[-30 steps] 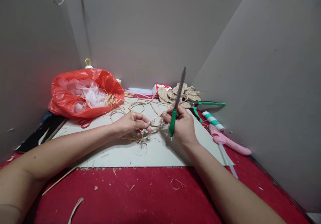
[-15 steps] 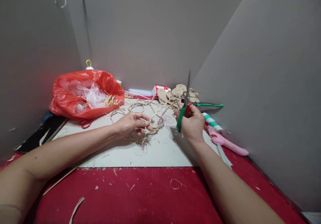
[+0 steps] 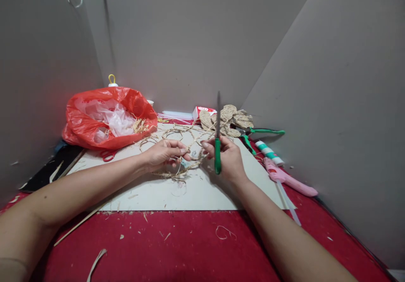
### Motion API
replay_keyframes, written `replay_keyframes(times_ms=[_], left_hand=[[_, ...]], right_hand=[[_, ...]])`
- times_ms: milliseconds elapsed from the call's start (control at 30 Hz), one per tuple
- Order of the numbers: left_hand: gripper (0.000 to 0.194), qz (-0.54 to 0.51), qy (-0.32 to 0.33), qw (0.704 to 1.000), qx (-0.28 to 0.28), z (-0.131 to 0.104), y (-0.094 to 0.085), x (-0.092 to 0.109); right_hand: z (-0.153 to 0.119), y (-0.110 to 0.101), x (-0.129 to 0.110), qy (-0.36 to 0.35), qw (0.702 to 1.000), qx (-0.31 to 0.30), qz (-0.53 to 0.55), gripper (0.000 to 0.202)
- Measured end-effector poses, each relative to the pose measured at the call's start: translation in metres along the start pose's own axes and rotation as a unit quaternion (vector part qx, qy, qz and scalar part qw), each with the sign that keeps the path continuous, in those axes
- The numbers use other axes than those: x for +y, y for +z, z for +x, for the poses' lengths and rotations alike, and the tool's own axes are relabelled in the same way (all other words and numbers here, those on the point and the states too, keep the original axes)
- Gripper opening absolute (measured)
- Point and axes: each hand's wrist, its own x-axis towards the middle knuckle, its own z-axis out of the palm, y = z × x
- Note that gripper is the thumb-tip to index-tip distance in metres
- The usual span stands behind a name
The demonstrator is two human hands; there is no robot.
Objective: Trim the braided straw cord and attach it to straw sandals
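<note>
My left hand point(image 3: 167, 153) pinches a strand of the braided straw cord point(image 3: 185, 172) over the white board point(image 3: 142, 197). To its right, my right hand point(image 3: 226, 155) is closed on green-handled scissors point(image 3: 217, 155), whose blades point up. The fingertips of that hand are beside the cord; whether they touch it is unclear. Loops of the cord lie on the board behind my left hand. Coiled straw pieces point(image 3: 229, 113) are piled at the back of the board.
A red plastic bag point(image 3: 76, 134) with straw scraps stands at the back left, small red scissors point(image 3: 108, 156) before it. Green-handled pliers point(image 3: 267, 131), a striped tube point(image 3: 268, 152) and a pink glue gun point(image 3: 292, 183) lie on the right. A red and white box point(image 3: 199, 112) is behind.
My right hand has moved left with the scissors, closer to my left hand and the cord. The scissors have turned more upright. My left hand has barely moved.
</note>
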Motion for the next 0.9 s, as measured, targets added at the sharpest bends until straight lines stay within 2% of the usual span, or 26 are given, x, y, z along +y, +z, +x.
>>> replay_keyframes(times_ms=[167,267,433,600,733,900], left_hand=[[0.017,0.035,-0.038,0.998,-0.047,-0.001,0.002,-0.006],[0.015,0.055,-0.056,0.994,-0.07,-0.001,0.005,-0.009],[0.023,0.086,-0.023,0.995,-0.035,-0.003,0.014,-0.01],[0.03,0.113,0.002,0.993,-0.012,-0.005,0.019,-0.014],[0.023,0.091,0.006,0.996,-0.002,-0.006,0.02,-0.015],[0.014,0.071,0.027,0.997,0.016,-0.003,0.013,-0.01]], right_hand=[[-0.005,0.007,-0.011,0.078,0.978,-0.014,0.194,0.034],[-0.006,0.009,-0.012,0.094,0.969,-0.03,0.227,0.036],[-0.009,0.012,-0.01,0.056,0.98,-0.015,0.188,0.034],[-0.015,0.017,-0.014,0.006,0.995,-0.007,0.1,0.031],[-0.017,0.017,-0.016,0.002,0.998,-0.019,0.061,0.032],[-0.01,0.007,-0.01,-0.024,0.999,-0.039,-0.022,0.031]])
